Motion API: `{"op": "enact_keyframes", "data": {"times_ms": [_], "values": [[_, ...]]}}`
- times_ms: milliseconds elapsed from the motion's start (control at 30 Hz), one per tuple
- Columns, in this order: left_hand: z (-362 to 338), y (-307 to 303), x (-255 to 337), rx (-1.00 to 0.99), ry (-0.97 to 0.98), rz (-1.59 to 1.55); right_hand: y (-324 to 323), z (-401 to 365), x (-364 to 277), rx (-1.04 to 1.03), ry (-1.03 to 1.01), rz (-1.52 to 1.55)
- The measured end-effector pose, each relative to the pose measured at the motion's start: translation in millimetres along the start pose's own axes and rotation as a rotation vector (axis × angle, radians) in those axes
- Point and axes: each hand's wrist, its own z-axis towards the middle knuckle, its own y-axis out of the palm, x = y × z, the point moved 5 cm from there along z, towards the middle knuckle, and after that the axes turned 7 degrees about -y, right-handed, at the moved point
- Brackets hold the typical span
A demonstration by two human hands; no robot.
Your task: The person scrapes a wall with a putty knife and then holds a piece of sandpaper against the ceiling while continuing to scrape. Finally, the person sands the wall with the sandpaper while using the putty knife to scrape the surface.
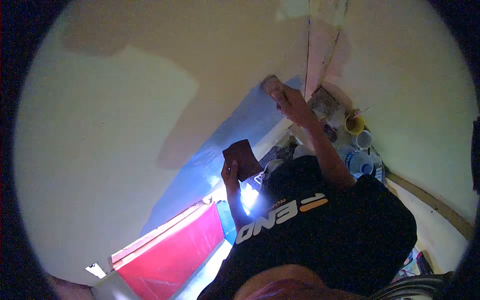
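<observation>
Legibly, shirt (pixel 350 235) reads "END"; sheet (pixel 243 159) held.

Free room along the wall (pixel 110 125), bottle (pixel 359 161) beside right forearm (pixel 329 152)

This is a cramped indoor room, with a pale left wall (pixel 100 125) and a pale right wall (pixel 415 90) meeting in a corner. A blue band (pixel 235 127) runs along the left wall's lower edge, and a yellow cup (pixel 354 124) and a clear bottle (pixel 357 163) crowd the corner. Whether it is a home or a shop cannot be told.
</observation>
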Motion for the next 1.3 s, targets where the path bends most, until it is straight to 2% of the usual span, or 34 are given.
{"op": "enact_keyframes", "data": {"times_ms": [67,133,333,433,500,600,667,733,833,933,1067,1133,1167,1300], "values": [[-1,8,4,-0.024,-0.048,0.033,6,-14,15,-0.009,0.004,-0.014],[3,9,5,-0.038,-0.060,0.075,4,-8,7,0.011,0.179,0.062],[7,21,15,-0.070,-0.060,0.106,-2,-1,-15,-0.050,0.299,0.092],[14,21,15,-0.074,-0.070,0.076,3,-1,-5,-0.057,0.320,0.035],[5,20,18,-0.106,-0.132,0.060,3,-1,-10,-0.037,0.270,0.097],[13,13,1,-0.096,-0.069,0.078,0,-5,-3,-0.007,0.117,0.070],[16,15,5,-0.103,-0.075,0.049,1,-9,11,-0.020,0.175,0.072],[7,18,9,-0.104,-0.101,0.028,1,-13,5,-0.043,0.424,0.146],[13,9,3,-0.041,-0.105,0.141,-5,-3,2,-0.029,0.383,0.156],[16,11,6,-0.125,-0.042,0.136,-2,-6,0,-0.025,0.408,0.231],[11,25,14,-0.118,-0.136,0.108,5,-12,28,-0.040,0.335,0.210],[15,25,12,-0.103,-0.119,0.139,4,-2,2,-0.041,0.303,0.288],[12,27,18,-0.122,-0.073,0.160,7,0,1,-0.030,0.309,0.280],[14,31,14,-0.114,-0.128,0.188,7,-4,0,-0.007,0.409,0.317]]}}
